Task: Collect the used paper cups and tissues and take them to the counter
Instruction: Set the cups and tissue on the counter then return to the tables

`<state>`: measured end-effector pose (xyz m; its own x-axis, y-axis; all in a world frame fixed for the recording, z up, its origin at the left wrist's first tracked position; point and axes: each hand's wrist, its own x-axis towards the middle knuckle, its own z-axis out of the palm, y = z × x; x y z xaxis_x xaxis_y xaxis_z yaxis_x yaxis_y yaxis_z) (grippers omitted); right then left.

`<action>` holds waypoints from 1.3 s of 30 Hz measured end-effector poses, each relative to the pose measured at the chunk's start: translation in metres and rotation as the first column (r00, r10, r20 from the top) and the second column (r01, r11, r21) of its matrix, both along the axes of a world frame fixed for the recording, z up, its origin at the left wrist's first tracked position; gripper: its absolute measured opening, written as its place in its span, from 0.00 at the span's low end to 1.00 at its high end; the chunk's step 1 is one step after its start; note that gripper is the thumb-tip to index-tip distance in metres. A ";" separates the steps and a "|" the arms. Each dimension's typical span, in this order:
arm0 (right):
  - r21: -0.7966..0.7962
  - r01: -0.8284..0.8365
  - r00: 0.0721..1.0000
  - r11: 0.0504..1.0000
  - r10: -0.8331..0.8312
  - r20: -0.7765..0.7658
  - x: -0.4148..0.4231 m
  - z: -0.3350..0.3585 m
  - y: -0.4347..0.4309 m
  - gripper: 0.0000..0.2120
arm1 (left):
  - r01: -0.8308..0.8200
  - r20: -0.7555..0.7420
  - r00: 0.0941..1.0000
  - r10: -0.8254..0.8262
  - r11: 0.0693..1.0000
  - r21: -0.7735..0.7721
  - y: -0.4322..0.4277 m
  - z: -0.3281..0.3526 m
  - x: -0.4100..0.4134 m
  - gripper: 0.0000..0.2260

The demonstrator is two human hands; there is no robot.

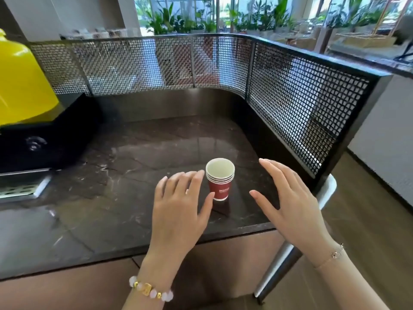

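Head view: paper cups, nested to carry as one, stand on the bench — left hand and right hand flank them, grips apart, empty.

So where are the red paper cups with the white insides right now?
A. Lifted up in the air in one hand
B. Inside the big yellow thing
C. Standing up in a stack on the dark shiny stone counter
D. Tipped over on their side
C: the stack of red paper cups stands upright on the dark stone counter, between the left hand and the right hand, and neither hand's fingers are wrapped round it.
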<state>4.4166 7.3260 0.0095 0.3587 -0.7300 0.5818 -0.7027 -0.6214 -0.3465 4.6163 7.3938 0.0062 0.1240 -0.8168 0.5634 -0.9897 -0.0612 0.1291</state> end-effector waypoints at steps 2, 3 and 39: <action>0.000 0.020 1.000 1.000 -0.020 -0.001 -0.008 0.002 0.007 0.29 | 0.033 0.005 0.999 -0.033 0.999 -0.003 0.002 0.001 -0.010 0.21; -0.005 0.035 0.999 0.999 -0.035 -0.006 -0.012 0.003 0.011 0.29 | 0.048 0.006 0.999 -0.048 0.999 -0.003 0.003 0.002 -0.014 0.21; -0.041 0.581 0.813 0.813 -0.582 -0.022 -0.370 0.005 0.141 0.26 | 0.601 0.015 0.799 -0.601 0.799 -0.015 0.019 0.012 -0.390 0.21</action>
